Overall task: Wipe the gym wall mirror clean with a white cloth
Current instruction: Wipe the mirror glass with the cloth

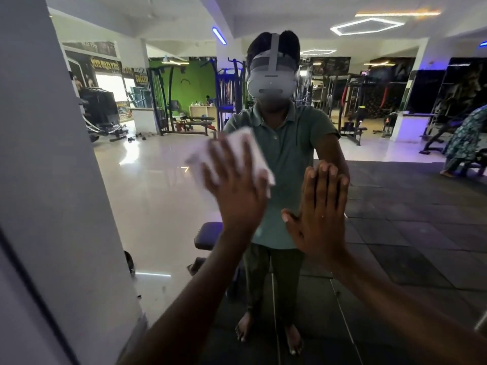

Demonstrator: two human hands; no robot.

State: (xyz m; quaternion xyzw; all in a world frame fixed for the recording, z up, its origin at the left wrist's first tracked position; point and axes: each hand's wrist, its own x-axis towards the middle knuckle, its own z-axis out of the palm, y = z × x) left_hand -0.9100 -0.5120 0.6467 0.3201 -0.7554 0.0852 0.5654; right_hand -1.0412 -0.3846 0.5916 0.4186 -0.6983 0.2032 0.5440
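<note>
Where the head view looks straight at the large reflective gym wall mirror [395, 206], both bare hands are raised flat against its glass. The left hand [234, 185] presses a crumpled white cloth [253, 151] to the mirror at about chest height of the reflection, its fingers [218, 159] straight and spread wide over the fabric, with cloth showing above and to either side of them. The right hand [319, 217] lies just beside it, a little lower, palm on the bare glass, its fingers [326, 180] straight and pressed together with the thumb angled out to the left; it holds nothing. Behind the hands the mirror shows the person in a green polo shirt [287, 143], wearing a white headset [271, 77], standing barefoot on dark rubber floor tiles [421, 246]. A plain grey wall panel [47, 154] borders the mirror on the left. Weight machines [353, 111], a padded dark bench seat [208, 235] and a glossy pale floor [147, 185] appear in the reflection.
</note>
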